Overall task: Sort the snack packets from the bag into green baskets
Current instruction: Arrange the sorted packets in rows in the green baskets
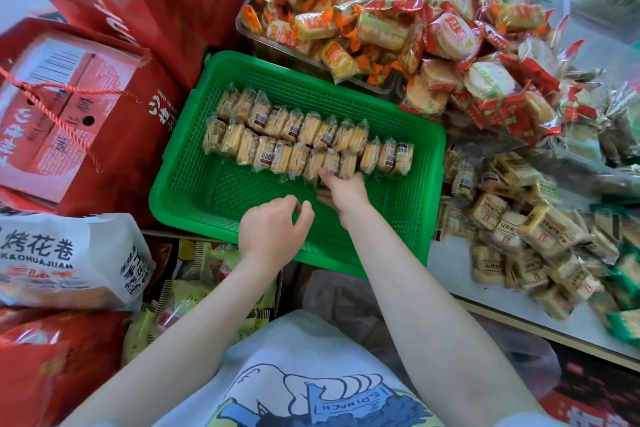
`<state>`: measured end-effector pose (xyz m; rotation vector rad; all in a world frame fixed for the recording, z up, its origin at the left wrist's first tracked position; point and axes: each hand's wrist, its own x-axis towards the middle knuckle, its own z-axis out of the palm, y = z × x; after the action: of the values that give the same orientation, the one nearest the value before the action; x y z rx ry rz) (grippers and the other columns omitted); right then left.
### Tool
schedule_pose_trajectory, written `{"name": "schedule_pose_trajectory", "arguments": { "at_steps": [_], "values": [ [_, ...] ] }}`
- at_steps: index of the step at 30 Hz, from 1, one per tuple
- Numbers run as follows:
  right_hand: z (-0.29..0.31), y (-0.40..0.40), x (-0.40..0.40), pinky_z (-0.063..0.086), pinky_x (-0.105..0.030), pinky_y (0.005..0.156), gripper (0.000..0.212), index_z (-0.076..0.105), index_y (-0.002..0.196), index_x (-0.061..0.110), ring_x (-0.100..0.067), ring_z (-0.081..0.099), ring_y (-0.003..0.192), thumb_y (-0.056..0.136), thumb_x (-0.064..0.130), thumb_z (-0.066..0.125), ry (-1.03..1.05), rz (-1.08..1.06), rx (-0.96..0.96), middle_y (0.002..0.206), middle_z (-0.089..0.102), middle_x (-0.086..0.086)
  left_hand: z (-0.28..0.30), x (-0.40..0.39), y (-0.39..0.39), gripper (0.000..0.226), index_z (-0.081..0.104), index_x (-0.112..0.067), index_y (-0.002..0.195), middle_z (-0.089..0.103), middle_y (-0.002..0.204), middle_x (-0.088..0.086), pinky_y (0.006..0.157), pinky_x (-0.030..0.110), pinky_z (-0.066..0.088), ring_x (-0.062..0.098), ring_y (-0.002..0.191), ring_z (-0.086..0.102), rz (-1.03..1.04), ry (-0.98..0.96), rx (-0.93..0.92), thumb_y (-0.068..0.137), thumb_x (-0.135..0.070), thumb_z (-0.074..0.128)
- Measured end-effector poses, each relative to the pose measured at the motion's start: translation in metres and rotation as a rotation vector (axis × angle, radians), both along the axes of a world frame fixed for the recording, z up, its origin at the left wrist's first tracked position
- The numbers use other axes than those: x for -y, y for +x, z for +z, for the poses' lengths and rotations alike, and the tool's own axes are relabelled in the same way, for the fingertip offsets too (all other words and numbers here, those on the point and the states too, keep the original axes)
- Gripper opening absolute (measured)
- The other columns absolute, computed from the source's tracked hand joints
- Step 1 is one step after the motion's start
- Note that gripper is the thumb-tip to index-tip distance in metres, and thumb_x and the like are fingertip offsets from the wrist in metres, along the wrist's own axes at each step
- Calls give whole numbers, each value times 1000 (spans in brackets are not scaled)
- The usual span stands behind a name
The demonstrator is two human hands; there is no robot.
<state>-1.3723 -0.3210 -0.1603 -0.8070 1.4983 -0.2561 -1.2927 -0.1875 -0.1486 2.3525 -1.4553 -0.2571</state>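
Fingers of right hand (343,191) reach forward, tips touching biscuit packets (311,139) at near row's middle; whether they pinch one, cannot tell. Left hand (272,232) loosely curled, holding nothing, hovers over near rim of green basket (194,191). Packets stand on edge in two rows running left-right across basket's far half; near half bare mesh. Right hand nearer. Wrappers clear, crinkly, barcoded; biscuits pale, ridged. Basket rigid plastic lattice. Loose tan packet pile (519,236) beside basket's right edge; red-orange packets (381,10) beyond far edge.
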Motion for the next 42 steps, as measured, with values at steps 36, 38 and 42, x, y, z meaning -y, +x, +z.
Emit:
{"name": "schedule_pose_trajectory", "arguments": {
  "at_steps": [36, 38, 42],
  "values": [
    [-31, -322, -20, 48, -45, 92, 66, 52, 138, 9, -37, 47, 129, 85, 41, 76, -253, -78, -716, 149, 34, -16, 21, 48, -174, 61, 55, -25, 129, 69, 92, -4, 55, 33, 43, 18, 75, 63, -122, 409, -184, 94, -72, 36],
    [-29, -323, -23, 47, -43, 95, 65, 54, 139, 15, -35, 46, 129, 82, 37, 77, -292, -111, -673, 150, 34, -16, 21, 46, -174, 59, 56, -26, 128, 70, 104, -6, 62, 34, 48, 19, 84, 64, -104, 396, -214, 94, -71, 38],
    [-14, -325, -37, 40, -38, 102, 53, 66, 119, 11, -35, 42, 129, 80, 46, 75, -277, -119, -562, 136, 45, -16, 22, 47, -174, 52, 61, -24, 124, 67, 110, -9, 67, 32, 46, 15, 96, 61, -87, 362, -279, 94, -65, 47]
  ]
}}
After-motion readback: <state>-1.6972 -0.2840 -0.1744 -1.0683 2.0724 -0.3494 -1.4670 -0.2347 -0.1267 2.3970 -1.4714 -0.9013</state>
